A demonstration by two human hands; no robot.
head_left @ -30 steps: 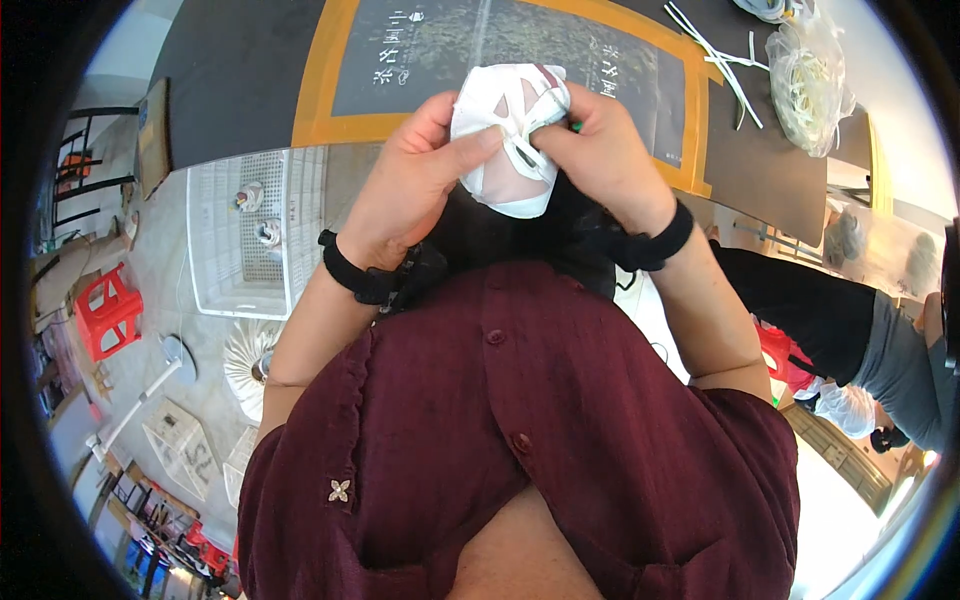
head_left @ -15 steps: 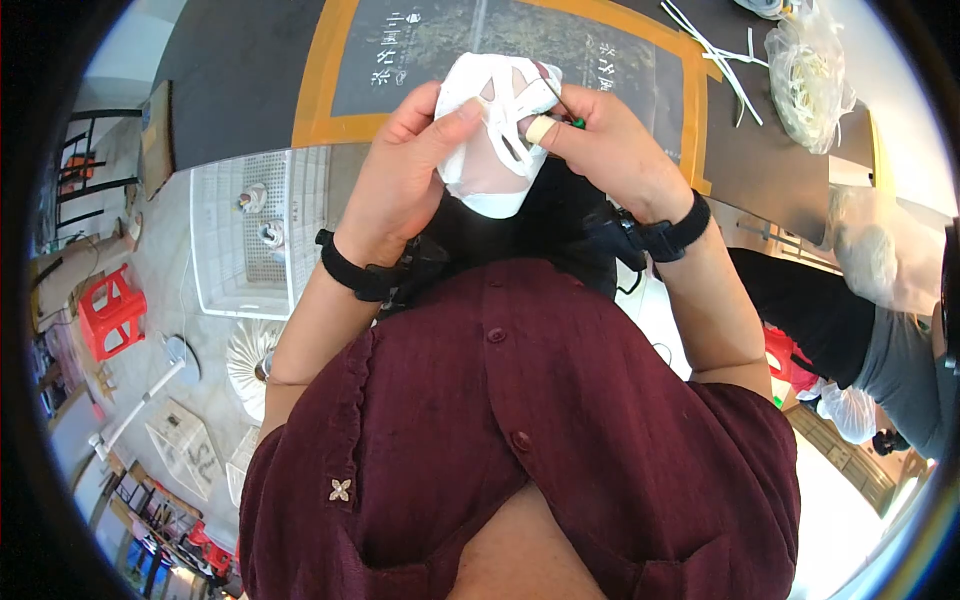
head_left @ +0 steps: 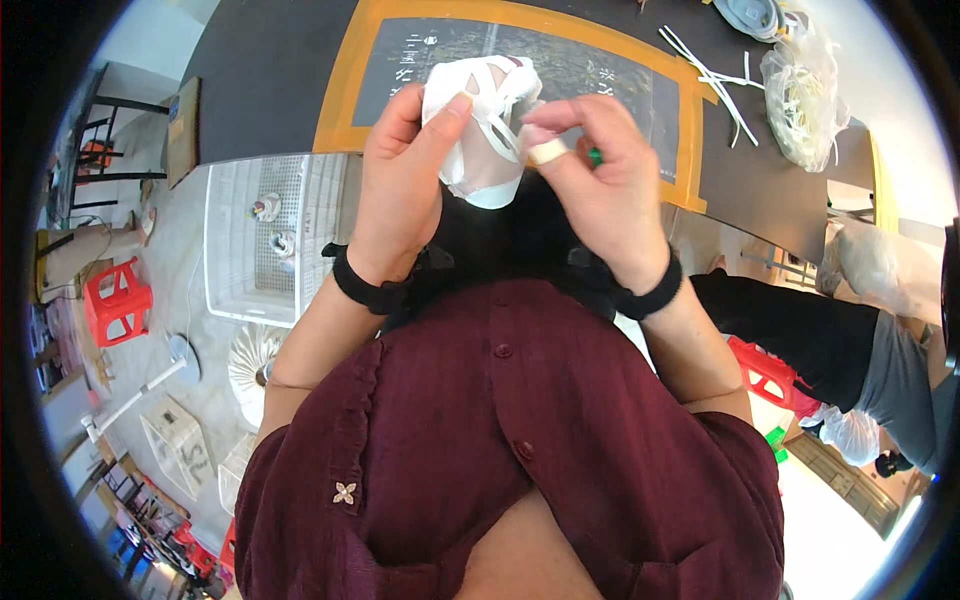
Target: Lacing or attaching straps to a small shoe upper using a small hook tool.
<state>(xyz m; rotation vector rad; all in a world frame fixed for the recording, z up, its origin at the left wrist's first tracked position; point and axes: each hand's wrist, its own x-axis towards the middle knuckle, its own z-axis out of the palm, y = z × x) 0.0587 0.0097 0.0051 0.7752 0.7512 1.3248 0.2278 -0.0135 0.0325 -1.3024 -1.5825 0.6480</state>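
A white shoe upper (head_left: 482, 175), with sheer mesh panels and crossing white straps, is held up over the near table edge. My left hand (head_left: 405, 175) grips its left side, thumb on top. Beside its right edge, my right hand (head_left: 610, 180) has thumb and forefinger pinched at a white lace (head_left: 507, 135). Pale tape (head_left: 546, 152) wraps the right thumb. A green handle (head_left: 596, 157) of a thin tool shows among the right fingers; the rest of the tool is hidden.
The dark table (head_left: 270, 80) carries an orange-taped mat (head_left: 440, 50), white strips (head_left: 705, 60) and a clear bag of pale strips (head_left: 805, 105). White crate (head_left: 215, 255) and red stool (head_left: 120, 300) stand left. Another person's dark-clothed leg (head_left: 790, 325) is at right.
My right hand has drawn slightly right of the upper's edge, and the thin tool's shaft no longer shows across the upper. My left hand keeps its hold, with the upper tilted more.
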